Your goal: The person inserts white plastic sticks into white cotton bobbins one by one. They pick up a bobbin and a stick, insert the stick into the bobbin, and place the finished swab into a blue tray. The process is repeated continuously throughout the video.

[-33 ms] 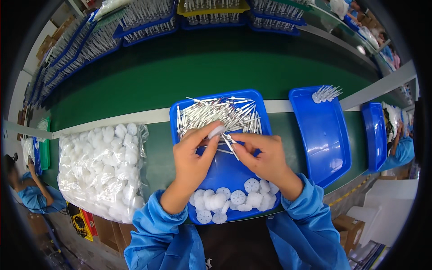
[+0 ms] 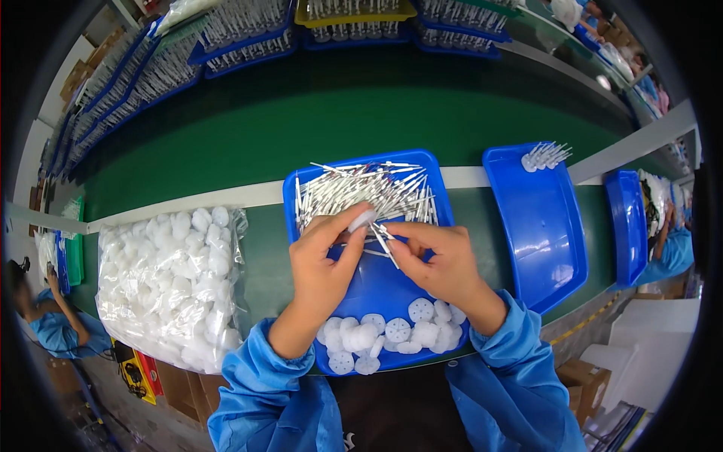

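Over the middle blue tray (image 2: 443,192), my left hand (image 2: 320,260) pinches a white plastic disc (image 2: 362,220) between thumb and fingertips. My right hand (image 2: 444,260) is closed on thin white sticks (image 2: 385,245) with narrow tips, which meet the disc's right side. Whether a stick sits in the disc cannot be made out. Beyond my hands, a heap of similar sticks (image 2: 361,188) fills the far part of this tray. Loose round white discs with small holes (image 2: 398,330) lie along its near edge, below my wrists.
To the left lies a clear bag of white discs (image 2: 169,282). A second blue tray (image 2: 546,241) on the right holds a small cluster of discs with sticks (image 2: 546,157). Loaded trays (image 2: 248,56) line the far side of the green surface (image 2: 361,105). Other people work at both sides.
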{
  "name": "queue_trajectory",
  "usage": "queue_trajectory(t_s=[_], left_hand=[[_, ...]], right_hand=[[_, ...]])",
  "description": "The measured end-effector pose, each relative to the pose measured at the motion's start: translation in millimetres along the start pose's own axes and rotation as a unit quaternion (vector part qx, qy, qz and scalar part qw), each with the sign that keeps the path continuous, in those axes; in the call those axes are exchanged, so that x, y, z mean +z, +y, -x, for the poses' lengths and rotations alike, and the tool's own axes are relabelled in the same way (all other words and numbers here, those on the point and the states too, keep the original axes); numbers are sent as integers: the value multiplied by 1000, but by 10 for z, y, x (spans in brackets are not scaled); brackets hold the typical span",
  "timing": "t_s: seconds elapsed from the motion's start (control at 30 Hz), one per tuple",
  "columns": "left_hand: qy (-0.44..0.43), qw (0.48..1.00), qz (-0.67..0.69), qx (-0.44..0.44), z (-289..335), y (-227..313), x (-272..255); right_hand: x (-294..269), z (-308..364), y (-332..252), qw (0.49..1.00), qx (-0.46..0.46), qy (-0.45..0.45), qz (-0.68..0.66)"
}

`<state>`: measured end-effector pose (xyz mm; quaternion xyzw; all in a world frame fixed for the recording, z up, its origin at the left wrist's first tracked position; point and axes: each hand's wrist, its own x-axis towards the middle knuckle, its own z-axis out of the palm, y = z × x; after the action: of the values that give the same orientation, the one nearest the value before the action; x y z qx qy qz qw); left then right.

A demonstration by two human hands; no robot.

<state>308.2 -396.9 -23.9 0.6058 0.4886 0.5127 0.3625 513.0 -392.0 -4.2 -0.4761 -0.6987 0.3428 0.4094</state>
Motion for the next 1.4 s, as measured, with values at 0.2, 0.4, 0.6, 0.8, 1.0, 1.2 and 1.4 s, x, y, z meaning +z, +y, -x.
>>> queue_trajectory(t_s=[0.2, 0.4, 0.6, 0.8, 1.0, 1.2, 1.4], left_hand=[[22, 999, -25, 24, -21, -20, 12], [13, 1000, -25, 13, -8, -4, 10], [10, 998, -53, 21, -18, 15, 6], [16, 999, -27, 8, -16, -8, 8], [17, 1000, 1, -11, -8, 11, 49], [11, 1000, -8, 4, -9, -2, 74], [-8, 983, -157, 92, 44, 20, 77]], right_hand=[[-29, -10, -41, 1000, 17, -23, 4], [-19, 1, -5, 999, 22, -16, -26], [-15, -38, -52, 999, 38, -17, -11], [-48, -13, -14, 999, 10, -44, 24], [-44, -23, -9, 999, 13, -23, 27], [-33, -39, -36, 996, 19, -38, 81], [11, -53, 15, 976, -84, 59, 194]])
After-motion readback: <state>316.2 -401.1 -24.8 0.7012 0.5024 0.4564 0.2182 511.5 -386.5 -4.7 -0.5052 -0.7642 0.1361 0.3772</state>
